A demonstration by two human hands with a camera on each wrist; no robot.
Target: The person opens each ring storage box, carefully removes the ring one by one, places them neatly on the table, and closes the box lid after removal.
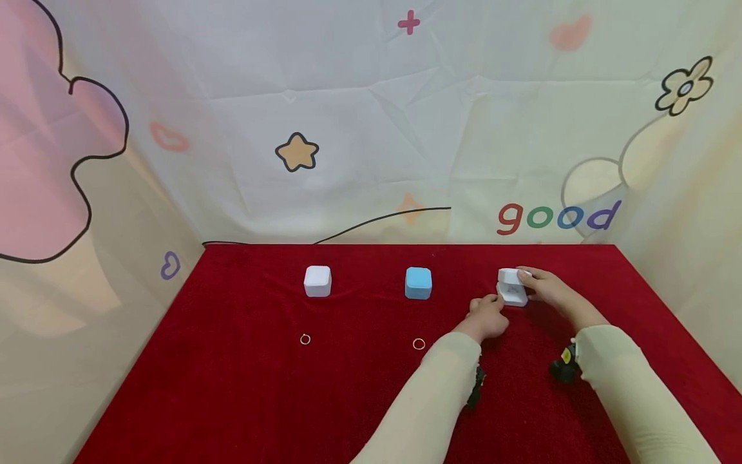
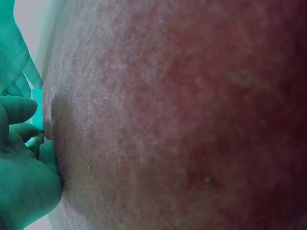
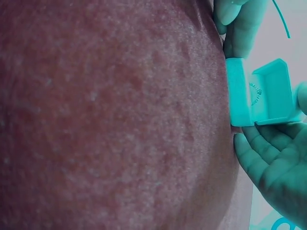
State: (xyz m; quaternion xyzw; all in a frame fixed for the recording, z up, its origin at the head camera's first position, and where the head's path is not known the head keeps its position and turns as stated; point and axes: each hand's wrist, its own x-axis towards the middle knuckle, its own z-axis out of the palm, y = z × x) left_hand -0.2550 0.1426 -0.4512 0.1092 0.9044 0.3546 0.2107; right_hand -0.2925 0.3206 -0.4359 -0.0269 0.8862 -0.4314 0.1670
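A white ring box [image 1: 513, 294] stands with its lid raised at the right of the red table. A ring [image 3: 255, 94] sits upright inside it. My right hand [image 1: 551, 291] holds the box from its right side, the thumb on the lid and the fingers along the side. On the box's other side, my left hand [image 1: 487, 317] touches the base with its fingertips; its other fingers are bent. In the left wrist view, my left hand [image 2: 29, 177] partly hides the box [image 2: 37, 108].
Further left stand a closed light-blue box [image 1: 418, 283] and a closed white box [image 1: 317, 281]. One ring [image 1: 419, 344] lies in front of the blue box, partly beside my left sleeve. Another ring [image 1: 305, 339] lies before the white box. A printed curtain [image 1: 359, 129] hangs behind the red cloth [image 1: 261, 399].
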